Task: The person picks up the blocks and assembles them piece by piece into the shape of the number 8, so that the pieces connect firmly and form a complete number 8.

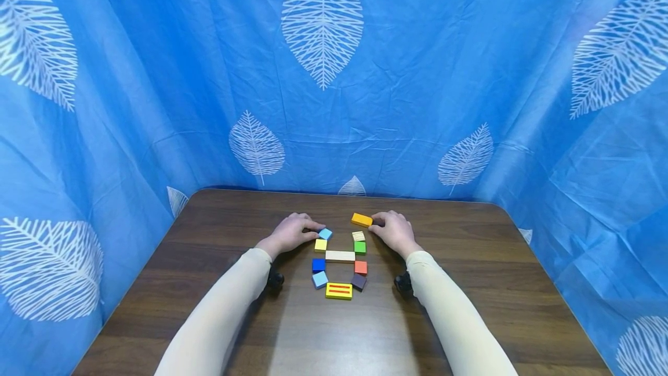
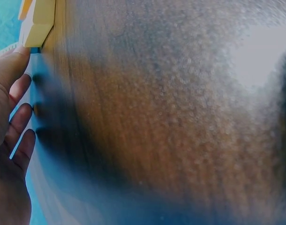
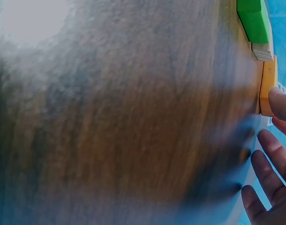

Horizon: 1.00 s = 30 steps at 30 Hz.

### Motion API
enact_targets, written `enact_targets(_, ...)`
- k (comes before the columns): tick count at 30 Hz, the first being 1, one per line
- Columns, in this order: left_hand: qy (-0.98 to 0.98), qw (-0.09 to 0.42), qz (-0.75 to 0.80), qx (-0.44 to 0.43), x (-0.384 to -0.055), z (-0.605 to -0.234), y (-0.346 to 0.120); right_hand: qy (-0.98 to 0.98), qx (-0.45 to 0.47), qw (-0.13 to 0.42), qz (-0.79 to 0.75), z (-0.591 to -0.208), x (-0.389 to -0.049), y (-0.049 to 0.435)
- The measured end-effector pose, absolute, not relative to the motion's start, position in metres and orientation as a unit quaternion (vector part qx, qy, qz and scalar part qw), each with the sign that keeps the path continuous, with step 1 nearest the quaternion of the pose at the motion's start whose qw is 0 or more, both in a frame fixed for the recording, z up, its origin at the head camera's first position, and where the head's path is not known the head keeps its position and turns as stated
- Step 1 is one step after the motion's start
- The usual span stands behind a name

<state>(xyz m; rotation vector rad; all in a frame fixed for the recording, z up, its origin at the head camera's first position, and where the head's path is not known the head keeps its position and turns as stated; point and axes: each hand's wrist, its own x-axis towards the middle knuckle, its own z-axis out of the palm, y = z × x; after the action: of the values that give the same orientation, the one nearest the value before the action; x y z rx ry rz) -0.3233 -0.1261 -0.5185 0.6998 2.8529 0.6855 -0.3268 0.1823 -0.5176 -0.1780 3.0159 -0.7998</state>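
At the far left of a ring of small blocks, my left hand pinches a light blue block by its near corner. In the left wrist view that block is mostly hidden behind the thumb and a yellow block. My right hand holds the right end of an orange block between thumb and index finger. The orange block lies slightly tilted, beyond a pale ridged block and a green block. The other fingers of both hands are spread loosely, holding nothing.
A long cream block crosses the middle. Below it sit blue, red, second light blue and dark purple blocks, and a red-striped yellow block. A blue leaf-patterned curtain borders the brown table.
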Motion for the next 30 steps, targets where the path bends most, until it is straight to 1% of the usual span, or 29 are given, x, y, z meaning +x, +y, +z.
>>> enact_targets(30,0.945,0.066,0.228,0.223,-0.3213,-0.5149,-0.1249,0.969,-0.038,-0.003,-0.245,-0.5193,-0.332,0.1762)
